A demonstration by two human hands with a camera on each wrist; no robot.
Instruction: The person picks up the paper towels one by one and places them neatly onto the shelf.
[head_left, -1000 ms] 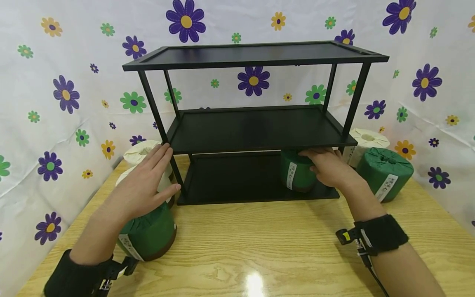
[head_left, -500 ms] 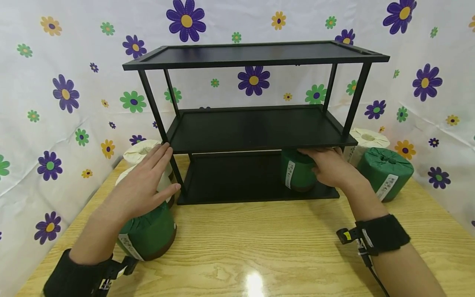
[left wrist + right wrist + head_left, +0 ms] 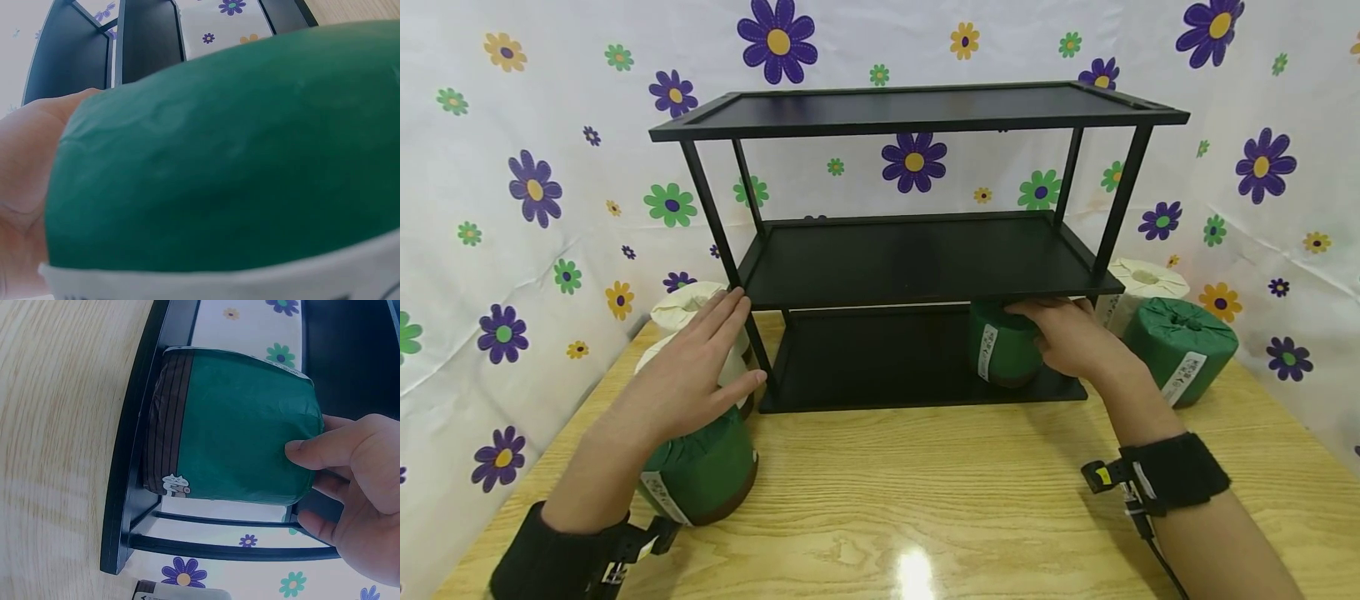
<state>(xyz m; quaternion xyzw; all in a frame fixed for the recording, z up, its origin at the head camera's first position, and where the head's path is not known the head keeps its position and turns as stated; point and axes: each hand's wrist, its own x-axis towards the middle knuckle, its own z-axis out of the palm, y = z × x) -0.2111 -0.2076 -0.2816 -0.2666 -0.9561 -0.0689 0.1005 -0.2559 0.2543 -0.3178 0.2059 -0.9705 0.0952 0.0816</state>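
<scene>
Hardly anything has moved in the last second. The right hand (image 3: 1067, 337) and the left hand (image 3: 688, 371) are in almost the same spots as before.

The right hand pinches a green roll (image 3: 1017, 358). Its thumb (image 3: 319, 449) presses on one side, and other fingers go behind the roll, where I cannot see the tips. This roll stands upright at the right end of the bottom shelf (image 3: 872, 358) of a black rack (image 3: 895, 258). I cannot tell if all of its bottom touches the shelf. A brown striped band goes round its bottom, with a little white cat (image 3: 175, 485) on it.

The left hand holds nothing. Its fingers are straight and close together, with the thumb stuck out to the right. The tips are by the left near post (image 3: 712, 212); I cannot tell if they touch it. Below this hand, a near left green roll (image 3: 711, 475) stands on the wooden table (image 3: 887, 483). Farther back are a far left white roll (image 3: 685, 307) and another white roll (image 3: 732, 367), partly hidden by the hand.

Right of the rack, a right green roll (image 3: 1180, 350) stands on the table, with a right white roll (image 3: 1142, 279) on its far side. Behind it all is a white cloth (image 3: 625, 25) with flowers.
</scene>
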